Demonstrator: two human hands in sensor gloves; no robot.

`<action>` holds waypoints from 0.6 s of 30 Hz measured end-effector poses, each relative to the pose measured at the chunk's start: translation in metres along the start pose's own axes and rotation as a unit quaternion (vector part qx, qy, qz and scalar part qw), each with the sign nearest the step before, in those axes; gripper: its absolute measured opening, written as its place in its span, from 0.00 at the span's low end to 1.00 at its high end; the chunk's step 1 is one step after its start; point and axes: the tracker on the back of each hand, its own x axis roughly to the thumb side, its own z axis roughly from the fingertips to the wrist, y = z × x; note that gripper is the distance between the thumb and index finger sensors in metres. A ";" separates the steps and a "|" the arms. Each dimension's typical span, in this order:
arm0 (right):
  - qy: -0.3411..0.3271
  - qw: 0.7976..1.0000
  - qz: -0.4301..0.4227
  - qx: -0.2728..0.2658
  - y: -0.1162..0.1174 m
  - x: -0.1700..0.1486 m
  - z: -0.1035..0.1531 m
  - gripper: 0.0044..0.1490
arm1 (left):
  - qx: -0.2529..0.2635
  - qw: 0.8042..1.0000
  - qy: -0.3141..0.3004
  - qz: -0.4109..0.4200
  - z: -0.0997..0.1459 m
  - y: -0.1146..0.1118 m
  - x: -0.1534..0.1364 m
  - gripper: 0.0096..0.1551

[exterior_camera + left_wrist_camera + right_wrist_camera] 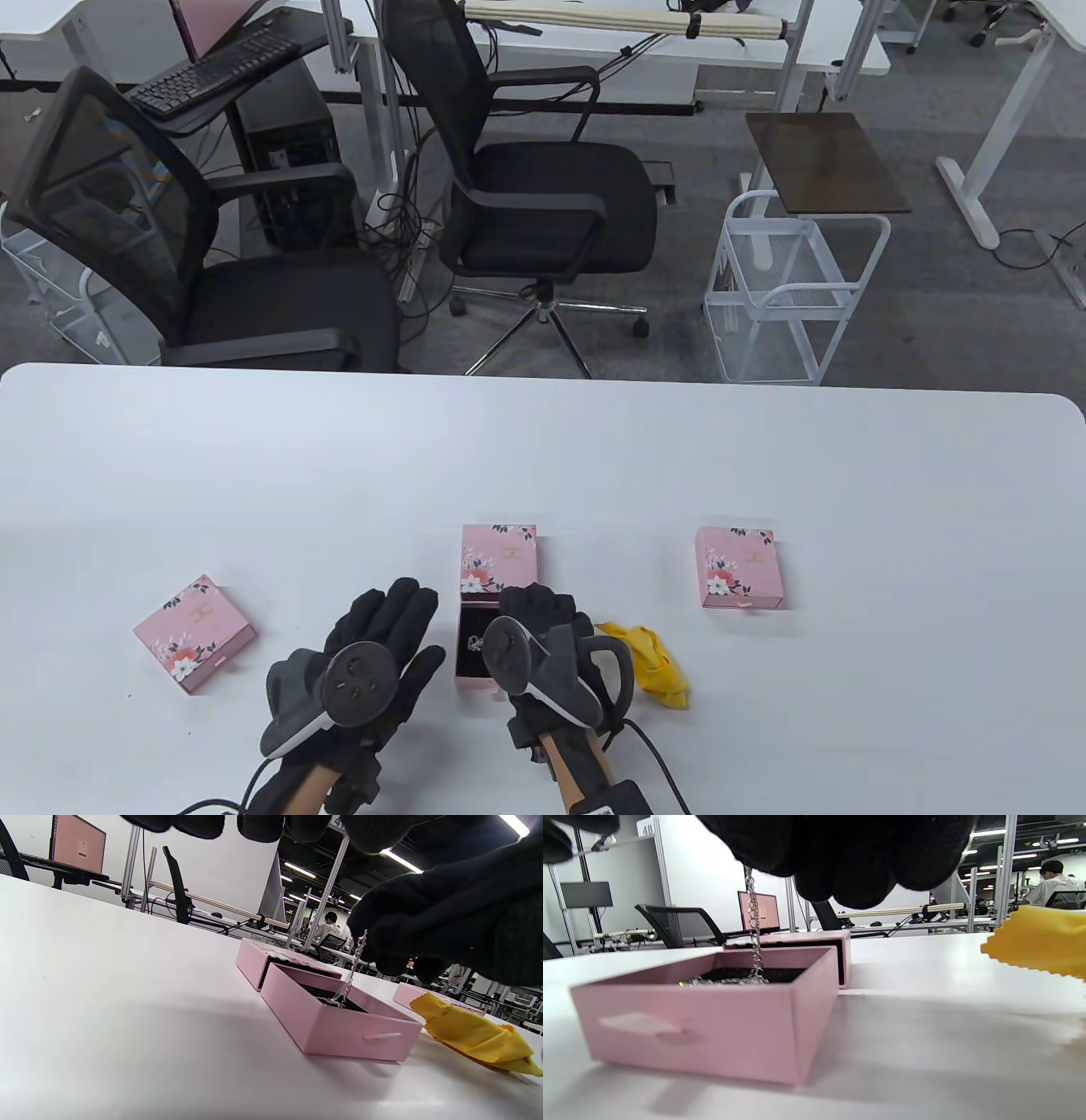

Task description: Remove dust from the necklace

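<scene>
— Where is the necklace sitting?

— I am seeing the silver necklace [754, 921] hanging as a chain from my right hand [543, 632]; its lower part is lying on the dark lining of the open pink drawer [712, 1018]. That drawer is standing pulled out of its floral sleeve [499, 560], near the middle of the table's [764, 475] near edge.

— What are the right fingers doing?

— They are curling together and pinching the top of the chain above the drawer. In the left wrist view the chain is dropping straight from those dark fingertips [382, 950] into the tray.

— And the left hand?

— My left hand [373, 654] is lying just left of the drawer, fingers straight and slightly spread, gripping nothing. I cannot tell whether it is touching the table or hovering just over it.

— Is the cloth in view?

— A crumpled yellow cloth [653, 662] is lying on the table just right of my right hand, apart from the drawer.

— Anything else on the table?

— Two more closed pink boxes: one [195, 632] is resting toward the near left, turned at an angle, and the other [738, 567] is sitting to the right, well apart from the cloth. Beyond the far edge, black office chairs [543, 195] and a white wire cart [789, 289] are standing on the carpet.
</scene>
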 end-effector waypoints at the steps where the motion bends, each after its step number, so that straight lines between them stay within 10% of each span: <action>1: 0.000 1.000 -0.006 -0.001 -0.001 0.000 0.000 0.25 | -0.001 1.000 0.000 0.000 0.000 0.000 0.000 0.37; 18: -0.015 0.990 -0.126 -0.064 -0.059 0.011 -0.008 0.25 | -0.003 1.000 -0.003 0.029 -0.001 0.000 -0.001 0.38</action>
